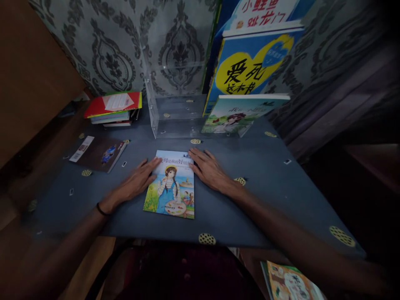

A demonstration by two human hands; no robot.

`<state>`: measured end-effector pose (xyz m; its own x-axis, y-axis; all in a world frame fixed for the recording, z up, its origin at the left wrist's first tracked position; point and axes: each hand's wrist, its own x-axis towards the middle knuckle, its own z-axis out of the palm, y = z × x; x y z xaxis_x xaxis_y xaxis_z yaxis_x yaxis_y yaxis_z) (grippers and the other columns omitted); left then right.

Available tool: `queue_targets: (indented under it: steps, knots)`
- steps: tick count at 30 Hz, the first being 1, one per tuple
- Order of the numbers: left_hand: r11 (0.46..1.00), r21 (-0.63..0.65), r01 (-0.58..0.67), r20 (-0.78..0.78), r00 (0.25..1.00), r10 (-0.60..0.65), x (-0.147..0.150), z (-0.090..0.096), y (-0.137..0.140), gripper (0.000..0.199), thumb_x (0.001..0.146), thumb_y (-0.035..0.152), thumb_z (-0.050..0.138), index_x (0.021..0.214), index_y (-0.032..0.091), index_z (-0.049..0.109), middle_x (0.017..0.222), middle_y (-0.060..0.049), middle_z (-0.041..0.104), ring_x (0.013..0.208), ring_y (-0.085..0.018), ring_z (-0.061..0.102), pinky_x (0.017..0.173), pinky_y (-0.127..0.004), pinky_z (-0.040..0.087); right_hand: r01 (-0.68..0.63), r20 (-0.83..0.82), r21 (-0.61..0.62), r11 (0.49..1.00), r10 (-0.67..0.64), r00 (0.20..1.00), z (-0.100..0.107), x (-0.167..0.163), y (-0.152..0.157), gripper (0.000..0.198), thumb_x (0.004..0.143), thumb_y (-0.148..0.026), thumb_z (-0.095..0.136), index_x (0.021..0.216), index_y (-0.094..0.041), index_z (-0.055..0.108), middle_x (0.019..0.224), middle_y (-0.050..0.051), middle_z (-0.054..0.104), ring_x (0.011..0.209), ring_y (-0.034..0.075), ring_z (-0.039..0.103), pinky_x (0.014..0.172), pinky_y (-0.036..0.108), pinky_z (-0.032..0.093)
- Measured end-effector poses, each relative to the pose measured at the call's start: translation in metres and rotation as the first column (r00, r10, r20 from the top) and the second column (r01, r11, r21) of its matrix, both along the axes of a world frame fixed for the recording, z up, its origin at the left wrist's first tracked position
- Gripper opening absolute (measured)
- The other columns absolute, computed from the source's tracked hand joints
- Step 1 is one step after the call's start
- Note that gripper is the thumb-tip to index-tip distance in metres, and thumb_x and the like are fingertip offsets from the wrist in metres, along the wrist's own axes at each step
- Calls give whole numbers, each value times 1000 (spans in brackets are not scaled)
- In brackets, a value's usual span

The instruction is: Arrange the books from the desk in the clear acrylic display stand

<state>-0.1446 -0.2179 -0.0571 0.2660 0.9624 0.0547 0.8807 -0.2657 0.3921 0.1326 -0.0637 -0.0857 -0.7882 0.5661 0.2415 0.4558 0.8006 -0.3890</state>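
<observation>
A thin paperback book (170, 189) lies flat on the table before me, its cover up, showing a girl in a yellow hat with a paint palette. My left hand (137, 181) rests at the book's upper left edge, fingertips touching the cover, fingers stretched out. At the upper right edge lies my right hand (208, 168), flat with its fingers extended onto the book's corner. Neither hand grips the book. A black band circles my left wrist.
A clear acrylic rack (175, 127) stands at the back, with upright books (246, 71) in its right part. Stacked books (114, 108) sit at back left, and a dark book (98, 154) lies in front of them. Another book (290, 281) shows below the table's front edge.
</observation>
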Motion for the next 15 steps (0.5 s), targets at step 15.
queue_targets:
  steps: [15]
  knots:
    - [995, -70, 68, 32, 997, -66, 14, 16, -70, 85, 96, 60, 57, 164, 29, 17, 166, -13, 34, 155, -28, 29, 128, -53, 21, 104, -17, 170, 980, -103, 995, 10, -9, -18, 42, 103, -30, 40, 133, -19, 67, 105, 15, 65, 98, 31, 56, 85, 44, 48]
